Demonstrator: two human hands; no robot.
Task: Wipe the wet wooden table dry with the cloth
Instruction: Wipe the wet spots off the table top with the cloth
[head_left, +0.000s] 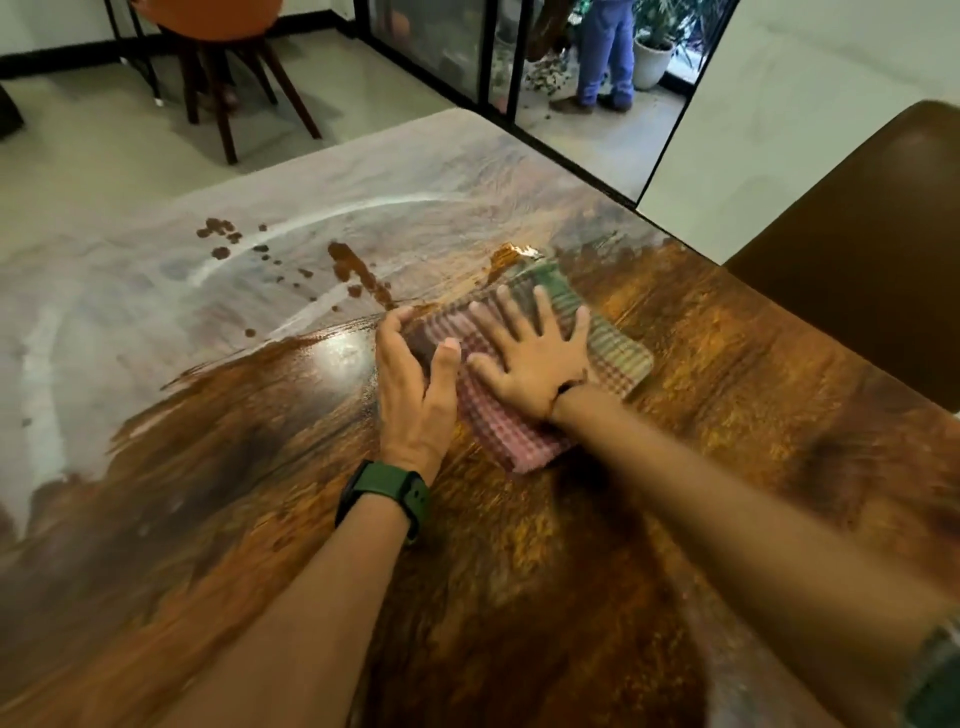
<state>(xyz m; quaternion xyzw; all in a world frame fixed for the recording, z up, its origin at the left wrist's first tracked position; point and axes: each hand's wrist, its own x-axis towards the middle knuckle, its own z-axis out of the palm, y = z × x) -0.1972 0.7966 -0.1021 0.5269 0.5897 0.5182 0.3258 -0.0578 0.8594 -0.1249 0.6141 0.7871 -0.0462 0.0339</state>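
A folded checked cloth (613, 353), pink and green, lies on the wooden table (571, 545) near its middle. My right hand (535, 358) presses flat on the cloth with fingers spread. My left hand (410, 379) grips the cloth's left edge, fingers curled over the far side and thumb on top; a green watch sits on that wrist. Beyond the cloth the tabletop looks pale and glossy, with several dark drops and streaks (358, 273). The near part of the table is dark brown.
A brown chair back (857, 270) stands at the table's right side. Across the floor is a wooden stool (234, 78) with an orange seat. A person in blue trousers (608, 52) stands by potted plants behind a glass partition.
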